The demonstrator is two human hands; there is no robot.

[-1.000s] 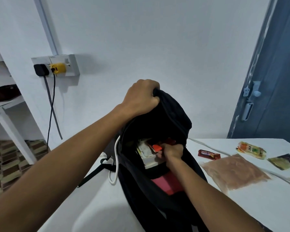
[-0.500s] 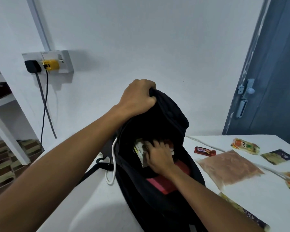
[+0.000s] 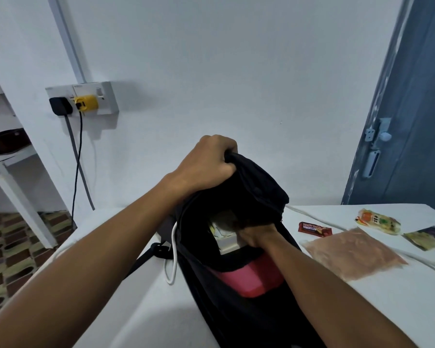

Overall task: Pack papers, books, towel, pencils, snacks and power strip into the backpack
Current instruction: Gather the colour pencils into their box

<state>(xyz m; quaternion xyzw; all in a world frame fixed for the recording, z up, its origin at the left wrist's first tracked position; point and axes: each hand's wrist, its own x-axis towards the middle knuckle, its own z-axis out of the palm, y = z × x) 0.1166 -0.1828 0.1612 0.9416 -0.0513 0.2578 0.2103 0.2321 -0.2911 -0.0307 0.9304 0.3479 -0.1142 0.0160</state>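
Head view. My left hand (image 3: 206,163) is fisted on the top edge of the black backpack (image 3: 239,285), fingers curled tight over the fabric and holding the mouth up. The backpack stands on the white table (image 3: 141,310) at the centre of the view, its opening facing me.

My right hand (image 3: 256,236) is sunk into the main compartment; its fingers are hidden under the dark flap, so I cannot tell whether they are apart, together, or clamped on anything. Just at 9 o'clock of that hand, inside the bag, lies the white power strip (image 3: 225,238), partly covered. Its white cord (image 3: 172,257) loops out over the bag's rim at 9 o'clock and hangs against the table. A pink-red flat item (image 3: 249,278) sits in the nearer pocket, at 6 o'clock of the right hand.

On the table at 3 o'clock of the backpack: a red snack bar (image 3: 314,229), a pinkish plastic pouch (image 3: 354,254), an orange-and-green snack packet (image 3: 377,221) and a dark sachet (image 3: 428,238), all apart from one another.

On the wall at 10 o'clock, a socket plate (image 3: 106,96) carries a black plug (image 3: 60,106) and a yellow plug (image 3: 86,102).
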